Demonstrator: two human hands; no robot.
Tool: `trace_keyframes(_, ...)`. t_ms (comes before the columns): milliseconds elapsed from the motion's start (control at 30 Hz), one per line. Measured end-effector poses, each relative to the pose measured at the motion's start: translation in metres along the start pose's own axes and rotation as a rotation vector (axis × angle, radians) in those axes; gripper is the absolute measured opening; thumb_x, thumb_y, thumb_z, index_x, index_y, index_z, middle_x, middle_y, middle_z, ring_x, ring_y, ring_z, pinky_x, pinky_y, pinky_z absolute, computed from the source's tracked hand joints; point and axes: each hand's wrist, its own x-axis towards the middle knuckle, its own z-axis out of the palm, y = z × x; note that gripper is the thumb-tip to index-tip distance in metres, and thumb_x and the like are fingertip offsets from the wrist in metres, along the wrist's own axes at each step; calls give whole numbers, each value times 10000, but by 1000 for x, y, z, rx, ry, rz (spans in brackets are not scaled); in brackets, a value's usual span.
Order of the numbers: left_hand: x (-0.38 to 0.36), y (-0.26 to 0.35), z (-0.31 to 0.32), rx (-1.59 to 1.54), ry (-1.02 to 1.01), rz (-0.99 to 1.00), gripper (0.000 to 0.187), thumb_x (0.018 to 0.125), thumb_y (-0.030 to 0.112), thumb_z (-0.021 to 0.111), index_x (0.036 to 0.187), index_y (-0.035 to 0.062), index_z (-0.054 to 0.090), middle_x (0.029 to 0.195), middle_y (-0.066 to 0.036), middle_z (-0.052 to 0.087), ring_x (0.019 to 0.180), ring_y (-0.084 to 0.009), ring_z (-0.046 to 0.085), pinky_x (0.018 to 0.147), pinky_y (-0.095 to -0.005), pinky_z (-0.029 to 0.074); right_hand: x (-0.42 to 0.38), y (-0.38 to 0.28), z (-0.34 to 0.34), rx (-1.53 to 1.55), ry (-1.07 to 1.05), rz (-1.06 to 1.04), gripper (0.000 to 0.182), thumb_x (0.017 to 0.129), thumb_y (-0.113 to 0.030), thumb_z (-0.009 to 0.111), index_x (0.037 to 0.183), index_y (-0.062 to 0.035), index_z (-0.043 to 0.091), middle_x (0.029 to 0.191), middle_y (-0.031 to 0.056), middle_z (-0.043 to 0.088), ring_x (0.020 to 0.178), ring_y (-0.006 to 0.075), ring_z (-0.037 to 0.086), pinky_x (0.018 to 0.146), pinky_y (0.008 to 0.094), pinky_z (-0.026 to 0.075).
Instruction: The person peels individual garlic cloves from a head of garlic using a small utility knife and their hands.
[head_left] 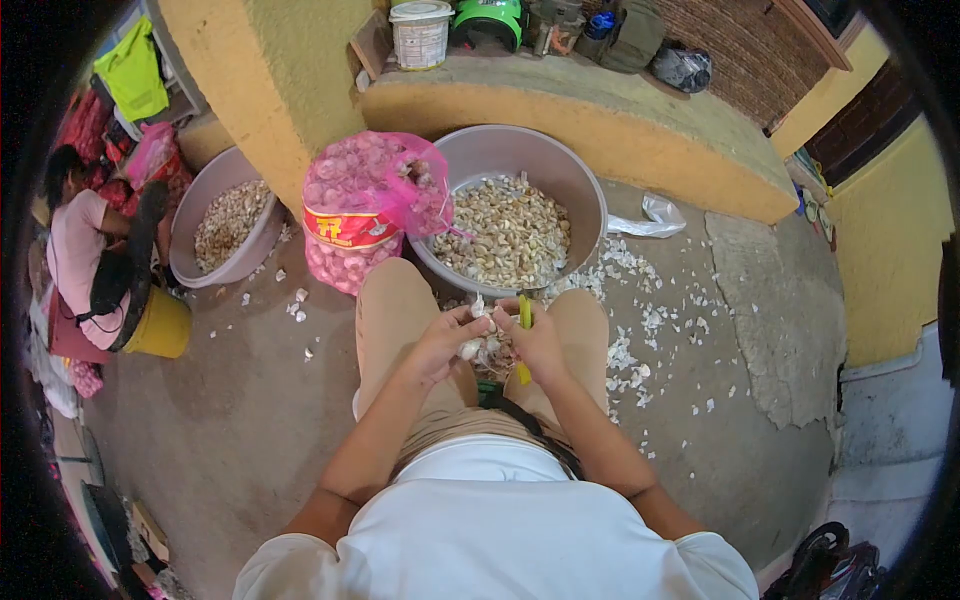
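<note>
My left hand [440, 342] is closed, its fingertips pinching a whitish piece of garlic [478, 304] above my lap. My right hand [540, 345] wraps round a yellow-handled knife [525, 312]; its blade cannot be made out. The two hands nearly meet at the fingertips. Between my thighs, just under the hands, lie garlic bulbs [487, 350] with papery skins. Beyond my knees stands a large grey basin [592, 190] holding many loose garlic cloves [510, 225]. A pink mesh sack [350, 180] full of garlic bulbs leans beside the basin, on its left.
Garlic skins [625, 350] litter the floor right of my legs. A yellow pillar [250, 90] and a low ledge [640, 125] stand behind the basin. At left, a person [85, 240] sits near a second basin [240, 262] of cloves and a yellow bucket [160, 325].
</note>
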Motion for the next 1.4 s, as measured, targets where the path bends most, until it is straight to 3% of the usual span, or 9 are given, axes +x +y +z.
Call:
trace_keyframes(233,-2,1,0,49,7,2,198,803,165,555,963,55,522,810,-13,575,628,-55,543,544,-169,460,3,1,-5,-184,-28,-67,263,779,-241,595,913,-16,576,586,-8,506,441,46,400,395,205,322)
trace_keyframes(433,-3,0,-1,-37,17,-10,220,821,187,532,990,50,501,803,-17,576,631,-73,555,484,-177,449,4,-1,-7,366,-81,146,213,812,-222,545,863,-17,563,539,-5,459,387,58,350,372,217,333)
trace_keyframes(633,0,-2,-9,-51,60,28,199,835,194,509,975,53,505,804,-23,583,632,-76,554,474,-190,441,19,9,-12,541,141,121,191,805,-205,545,747,-24,525,491,-22,378,386,59,340,366,214,334)
trace_keyframes(933,2,-3,-12,-27,31,-7,206,841,224,501,941,46,527,782,-20,583,607,-62,538,467,-188,428,84,-7,-50,321,187,115,299,769,-255,570,879,22,542,670,49,560,421,85,390,378,229,357)
trace_keyframes(1100,2,-1,-9,-65,54,9,210,842,227,501,939,43,528,765,-15,577,599,-65,535,469,-193,427,42,-32,-20,-303,-198,-46,288,755,-163,589,1009,-32,551,921,65,581,506,74,479,466,202,406)
trace_keyframes(1167,0,0,-5,-71,93,35,210,840,228,504,936,43,529,756,-11,572,596,-66,535,470,-195,428,37,-5,-10,-538,-303,-487,301,722,-155,633,993,-45,566,926,51,576,645,103,527,592,224,439)
trace_keyframes(1267,4,-5,-11,-70,77,-1,215,834,227,517,932,36,528,747,-12,567,600,-68,537,475,-197,428,20,-14,-3,-595,-271,-443,333,701,-144,658,1002,-41,562,889,51,568,769,141,534,696,260,429)
trace_keyframes(1367,3,-3,-11,-46,60,-10,218,830,225,524,930,32,527,740,-14,563,603,-69,537,481,-200,430,20,-11,-3,-170,-330,-84,295,719,-132,635,990,-39,567,853,63,551,797,162,527,699,276,423)
trace_keyframes(1400,3,-4,-11,-48,69,-4,215,830,224,525,926,31,528,740,-15,564,601,-69,536,482,-199,430,20,-8,-3,-273,-307,-189,276,727,-123,624,983,-35,569,852,68,552,787,160,532,693,274,423)
